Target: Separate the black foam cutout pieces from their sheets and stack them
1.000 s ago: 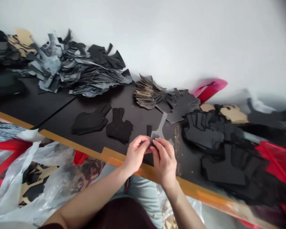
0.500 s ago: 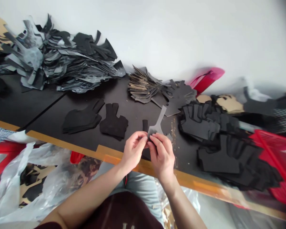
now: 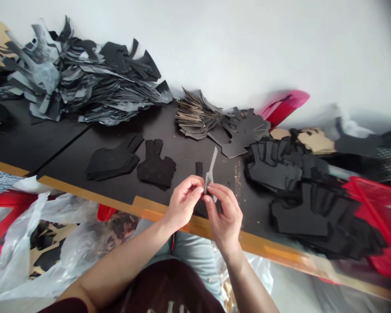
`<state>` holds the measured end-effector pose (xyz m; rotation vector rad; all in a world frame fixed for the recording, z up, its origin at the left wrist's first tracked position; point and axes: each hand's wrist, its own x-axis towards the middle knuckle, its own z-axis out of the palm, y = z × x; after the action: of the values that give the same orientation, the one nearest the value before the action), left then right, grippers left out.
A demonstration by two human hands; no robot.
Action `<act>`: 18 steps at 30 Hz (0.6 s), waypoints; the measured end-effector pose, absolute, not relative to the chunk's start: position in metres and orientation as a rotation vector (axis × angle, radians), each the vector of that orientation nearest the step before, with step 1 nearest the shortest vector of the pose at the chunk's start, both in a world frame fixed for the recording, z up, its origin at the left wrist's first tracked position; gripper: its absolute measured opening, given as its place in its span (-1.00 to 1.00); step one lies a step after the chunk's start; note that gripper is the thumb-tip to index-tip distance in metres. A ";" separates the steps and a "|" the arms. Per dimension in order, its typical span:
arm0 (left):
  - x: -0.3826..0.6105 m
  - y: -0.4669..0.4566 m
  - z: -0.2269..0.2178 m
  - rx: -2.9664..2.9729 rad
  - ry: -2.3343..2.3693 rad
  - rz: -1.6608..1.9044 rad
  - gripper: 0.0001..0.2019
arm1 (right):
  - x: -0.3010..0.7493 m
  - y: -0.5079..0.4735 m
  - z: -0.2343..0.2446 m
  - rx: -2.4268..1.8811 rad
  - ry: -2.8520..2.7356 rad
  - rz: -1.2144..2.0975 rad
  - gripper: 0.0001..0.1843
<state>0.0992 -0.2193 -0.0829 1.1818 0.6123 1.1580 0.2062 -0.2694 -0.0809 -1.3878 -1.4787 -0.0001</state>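
Between my two hands, near the table's front edge, a thin cut piece of grey sheet point(image 3: 212, 165) stands nearly edge-on, its narrow strip pointing up and away. My left hand point(image 3: 186, 198) pinches something dark at the piece's left side, thumb against curled fingers. My right hand point(image 3: 225, 213) grips the grey piece's lower part between thumb and fingertips. Part of a black cut piece point(image 3: 199, 168) shows just behind my left fingertips; how it is held is hidden. To the left lie two small stacks of black cut pieces point(image 3: 156, 165) point(image 3: 112, 160).
A tall heap of grey and black cut sheets point(image 3: 111, 87) leans at the back left. A fanned stack point(image 3: 195, 115) lies mid-back. Black stacks point(image 3: 299, 217) and a red basket point(image 3: 378, 217) occupy the right. Plastic bags point(image 3: 78, 256) hang below the taped edge point(image 3: 117, 200).
The grey piece has turned from showing its broad face to nearly edge-on. My right hand has shifted slightly right and tilted with it; my left hand has barely moved.
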 end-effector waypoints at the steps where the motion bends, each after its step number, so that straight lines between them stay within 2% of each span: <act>1: 0.099 -0.220 -0.080 1.206 0.625 1.162 -0.84 | 0.205 -0.270 -0.080 -1.387 -1.458 0.056 -0.81; 7: 0.102 -0.222 -0.075 1.222 0.628 1.196 -0.85 | 0.202 -0.271 -0.080 -1.326 -1.052 0.515 -0.90; 9: 0.103 -0.221 -0.078 1.103 0.604 1.195 -0.84 | 0.202 -0.270 -0.077 -1.304 -0.882 0.600 -0.87; 12: 0.102 -0.221 -0.080 0.948 0.545 1.137 -0.81 | 0.200 -0.268 -0.073 -1.317 -0.824 0.545 -0.86; 15: 0.102 -0.224 -0.075 0.957 0.520 1.062 -0.78 | 0.195 -0.267 -0.072 -1.347 -1.023 0.367 -0.93; 18: 0.102 -0.226 -0.069 1.024 0.629 1.087 -0.82 | 0.190 -0.268 -0.076 -1.374 -1.156 0.223 -0.89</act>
<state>0.1024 -0.2260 -0.0694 1.0242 0.6286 1.0870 0.1904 -0.2680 -0.0757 -1.3739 -1.1558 0.2231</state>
